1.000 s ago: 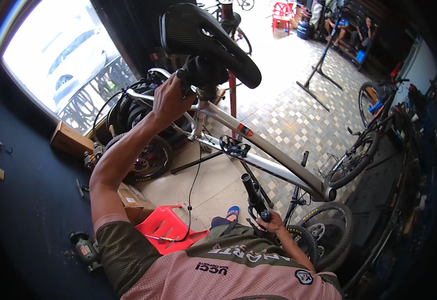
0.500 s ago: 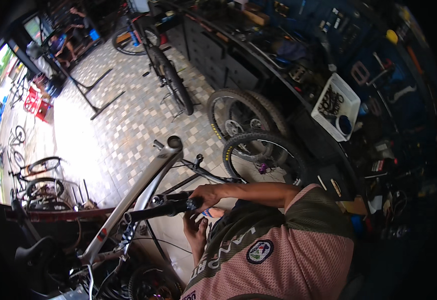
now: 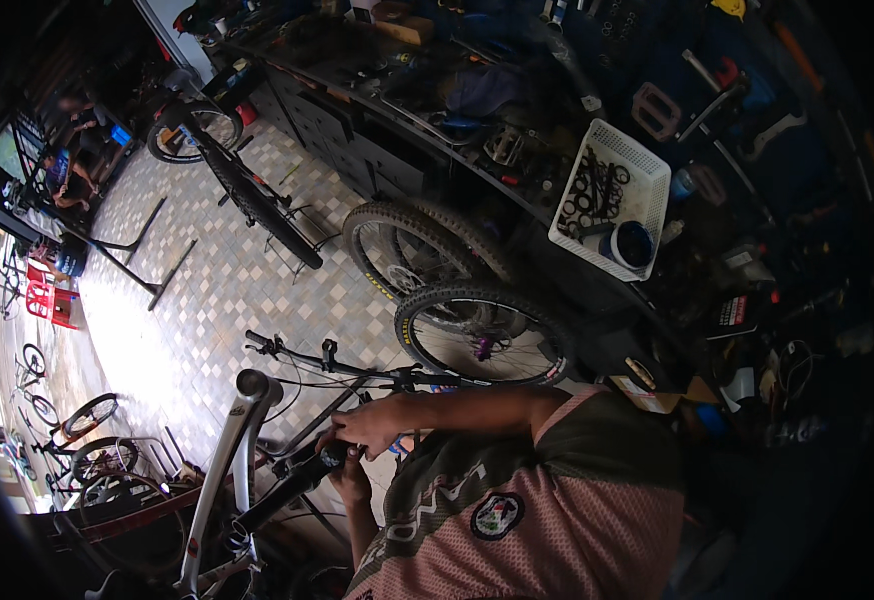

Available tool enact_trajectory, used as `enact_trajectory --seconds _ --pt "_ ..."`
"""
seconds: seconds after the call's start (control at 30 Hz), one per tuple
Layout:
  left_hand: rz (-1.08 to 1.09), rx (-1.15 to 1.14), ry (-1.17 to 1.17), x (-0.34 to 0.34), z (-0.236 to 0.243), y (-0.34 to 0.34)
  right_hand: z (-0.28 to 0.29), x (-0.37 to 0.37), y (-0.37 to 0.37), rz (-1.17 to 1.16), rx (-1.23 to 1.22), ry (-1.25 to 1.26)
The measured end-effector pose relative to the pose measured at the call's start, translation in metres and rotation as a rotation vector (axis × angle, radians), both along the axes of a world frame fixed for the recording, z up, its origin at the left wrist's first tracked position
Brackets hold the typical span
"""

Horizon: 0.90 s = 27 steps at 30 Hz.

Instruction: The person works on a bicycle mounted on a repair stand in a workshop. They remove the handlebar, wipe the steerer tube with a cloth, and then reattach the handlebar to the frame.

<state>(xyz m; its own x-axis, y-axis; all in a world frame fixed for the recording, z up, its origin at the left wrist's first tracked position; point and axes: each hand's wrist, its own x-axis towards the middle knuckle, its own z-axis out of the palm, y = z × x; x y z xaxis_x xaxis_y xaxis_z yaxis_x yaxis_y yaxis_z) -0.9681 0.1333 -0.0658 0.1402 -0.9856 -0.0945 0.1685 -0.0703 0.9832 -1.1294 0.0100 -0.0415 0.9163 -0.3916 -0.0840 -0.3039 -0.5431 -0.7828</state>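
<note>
A thick black tube with a ribbed dark end slants beside a silver bicycle frame. My right hand reaches in over the tube's ribbed end, fingers bent around it. From below, my left hand meets the same end with its thumb raised against it; its other fingers are partly hidden. What kind of part the tube is, I cannot make out. Just beyond my hands lies a black handlebar with levers and cables.
Several loose wheels with knobbly tyres lean by the dark workbench. On it sits a white basket of small parts. Another bicycle stands on the tiled floor. Farther off are a red chair and seated people.
My view has shifted, and the silver frame and black tube now appear lower and farther left. My left hand has closed in on the tube's ribbed end; more of the handlebar shows.
</note>
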Motion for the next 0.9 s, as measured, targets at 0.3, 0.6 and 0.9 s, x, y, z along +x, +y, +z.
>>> enact_trajectory --seconds 0.3,0.6,0.9 --pt "0.271 0.052 -0.045 -0.030 -0.012 -0.009 0.119 -0.385 -0.173 -1.253 -0.252 0.084" --pt "0.443 0.142 -0.191 -0.015 -0.017 -0.004 0.025 -0.586 -0.304 -1.591 -0.402 0.197" --pt "0.603 0.035 -0.256 0.005 -0.002 0.017 0.105 -0.632 -0.332 -1.739 -0.215 -0.976"
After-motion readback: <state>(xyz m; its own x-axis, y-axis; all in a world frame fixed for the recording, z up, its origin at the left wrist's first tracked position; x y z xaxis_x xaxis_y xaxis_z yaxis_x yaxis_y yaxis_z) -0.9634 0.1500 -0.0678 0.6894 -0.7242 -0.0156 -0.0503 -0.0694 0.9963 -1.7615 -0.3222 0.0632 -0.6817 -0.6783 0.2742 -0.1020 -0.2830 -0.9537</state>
